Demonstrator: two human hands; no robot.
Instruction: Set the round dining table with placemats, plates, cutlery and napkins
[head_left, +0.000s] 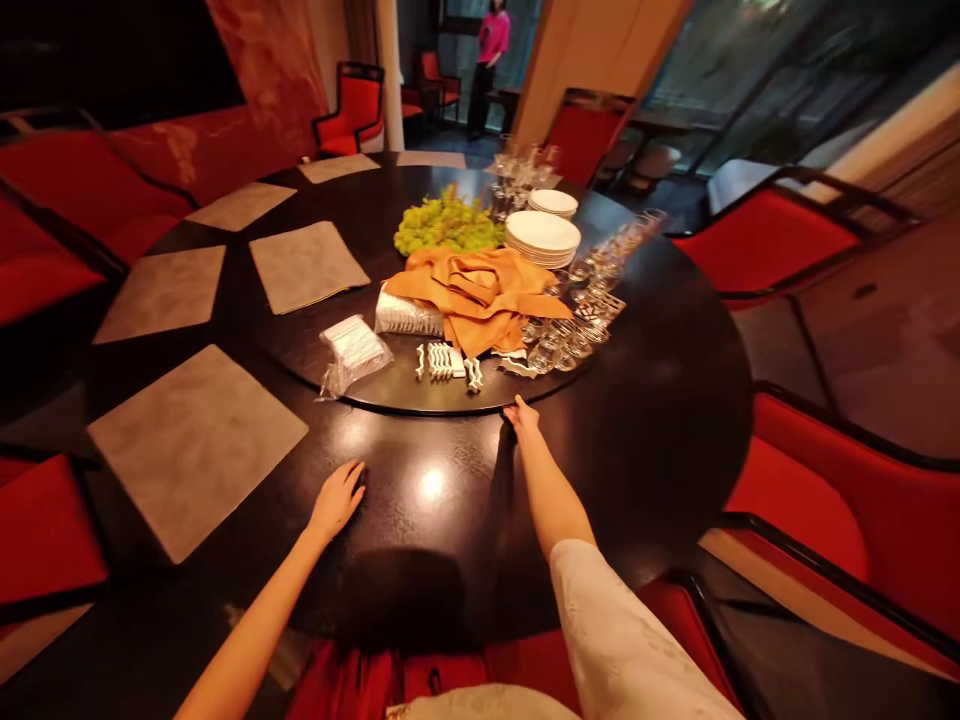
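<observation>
My right hand (523, 415) is at the near rim of a black round lazy Susan (382, 392), its thumb and fingers closed on the edge. Flat on the dark table lies my left hand (339, 497), fingers stretched out and holding nothing. On the lazy Susan, closest to my hands, are small white chopstick rests (444, 361) and a plastic-wrapped white packet (354, 345). Behind them an orange cloth (480, 285) is draped partly over a white stack (409, 312). Several glasses (566, 345) stand to its right, with stacked white plates (542, 235) and a green decoration (442, 222) farther back.
Grey square placemats (199, 445) lie along the left side of the round table (660, 400), and another mat (306, 265) rests on the lazy Susan. Red chairs (802, 500) surround the table. A person in a pink top (493, 40) stands in the background.
</observation>
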